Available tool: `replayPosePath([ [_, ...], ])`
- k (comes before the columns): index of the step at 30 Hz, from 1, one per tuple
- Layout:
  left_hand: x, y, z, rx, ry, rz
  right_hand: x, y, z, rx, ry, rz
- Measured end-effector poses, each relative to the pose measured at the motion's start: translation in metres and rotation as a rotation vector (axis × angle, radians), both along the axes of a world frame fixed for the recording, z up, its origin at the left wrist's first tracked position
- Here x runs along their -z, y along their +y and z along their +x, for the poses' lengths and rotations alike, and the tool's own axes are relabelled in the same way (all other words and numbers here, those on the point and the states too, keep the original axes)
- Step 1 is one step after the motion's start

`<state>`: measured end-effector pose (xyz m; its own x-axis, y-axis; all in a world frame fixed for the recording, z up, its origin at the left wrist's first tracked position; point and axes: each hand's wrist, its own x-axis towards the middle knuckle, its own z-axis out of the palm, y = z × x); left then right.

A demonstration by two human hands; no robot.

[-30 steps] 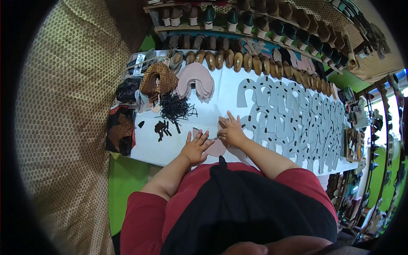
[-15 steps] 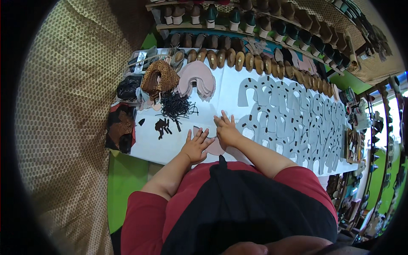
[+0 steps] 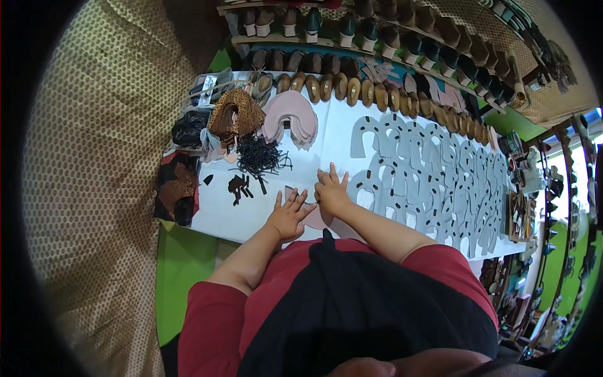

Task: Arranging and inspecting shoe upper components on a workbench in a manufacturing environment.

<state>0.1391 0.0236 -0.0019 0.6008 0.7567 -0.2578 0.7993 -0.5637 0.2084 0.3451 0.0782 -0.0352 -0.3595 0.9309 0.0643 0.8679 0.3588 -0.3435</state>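
Note:
Fingers spread, my left hand [image 3: 287, 218] lies flat at the near edge of the white table, over a pale pink shoe-upper piece [image 3: 316, 218]. My right hand [image 3: 333, 195] rests at that piece's right side with most fingers stretched apart and one or two bent. Both hands hide much of the piece. No tool shows in either hand. Several small dark strips [image 3: 238, 186] lie to the left of my left hand, and farther back is a tangle of black strips [image 3: 259, 157].
A stack of pink curved pieces [image 3: 290, 112] sits beyond my hands, beside leopard-print pieces [image 3: 236, 115]. Overlapping rows of grey curved pieces [image 3: 433, 154] with dark patches cover the table's right side. Shoe lasts [image 3: 353, 90] line the far edge, below racks of shoes [image 3: 413, 49].
My right hand has shifted very slightly left over the pink piece. My left hand stays almost where it was.

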Motion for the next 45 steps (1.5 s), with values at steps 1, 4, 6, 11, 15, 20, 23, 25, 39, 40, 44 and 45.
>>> replayPosePath([
  [1,0.001,-0.001,-0.001,-0.003,0.001,0.003,-0.002,0.002,0.003,-0.04,0.021,0.001],
  [4,0.008,-0.003,-0.005,-0.015,-0.041,0.001,-0.014,0.004,0.02,-0.067,0.038,-0.029],
  [6,0.01,-0.006,-0.008,-0.003,-0.098,0.064,-0.026,0.002,0.036,-0.061,-0.027,-0.096],
  [11,0.009,-0.005,-0.006,0.001,-0.102,0.068,-0.023,-0.025,0.053,-0.239,0.017,0.126],
  [15,0.01,-0.003,-0.004,0.003,-0.103,0.054,-0.007,-0.043,0.05,-0.255,-0.055,0.191],
  [20,0.006,-0.005,-0.004,0.009,-0.044,0.056,-0.016,-0.035,0.047,-0.223,-0.067,0.114],
  [23,0.014,-0.007,-0.004,-0.004,-0.042,0.031,-0.03,-0.021,0.054,-0.158,-0.024,-0.116],
  [25,0.017,-0.004,-0.003,-0.014,-0.043,0.007,-0.028,-0.013,0.065,0.066,0.066,-0.024],
  [39,0.016,0.017,0.021,0.02,0.08,0.019,-0.023,0.013,0.084,0.074,0.007,-0.052],
  [40,0.017,0.017,0.021,0.02,0.081,0.017,-0.02,0.015,0.086,0.044,0.014,-0.033],
  [44,0.016,0.017,0.022,0.022,0.06,0.002,-0.011,0.026,0.081,-0.015,0.043,-0.024],
  [45,0.015,0.017,0.022,0.026,0.066,-0.004,-0.011,0.029,0.08,-0.014,0.043,-0.025],
])
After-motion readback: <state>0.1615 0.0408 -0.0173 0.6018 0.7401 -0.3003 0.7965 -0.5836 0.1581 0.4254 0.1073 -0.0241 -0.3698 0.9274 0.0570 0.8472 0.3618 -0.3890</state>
